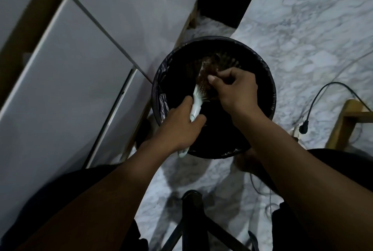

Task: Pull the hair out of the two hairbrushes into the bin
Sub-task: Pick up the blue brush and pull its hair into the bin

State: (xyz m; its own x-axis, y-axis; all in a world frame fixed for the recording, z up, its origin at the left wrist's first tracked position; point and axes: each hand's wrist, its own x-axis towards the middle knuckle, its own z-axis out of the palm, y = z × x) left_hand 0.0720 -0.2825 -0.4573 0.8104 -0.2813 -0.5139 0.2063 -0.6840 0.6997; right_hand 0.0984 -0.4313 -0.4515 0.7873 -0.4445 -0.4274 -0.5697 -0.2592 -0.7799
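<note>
No legible text or labels anywhere.

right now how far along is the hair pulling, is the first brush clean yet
Not yet. The left hand holds the white hairbrush by its handle over the bin, and the right hand is pinching the brown hair still matted on its bristles. Nothing looks finished. A second brush is not in view.

A white hairbrush (196,97) matted with brown hair (209,69) tilts over the round, black-lined bin (270,93), its handle toward 7 o'clock and its bristled head toward 1 o'clock.
</note>
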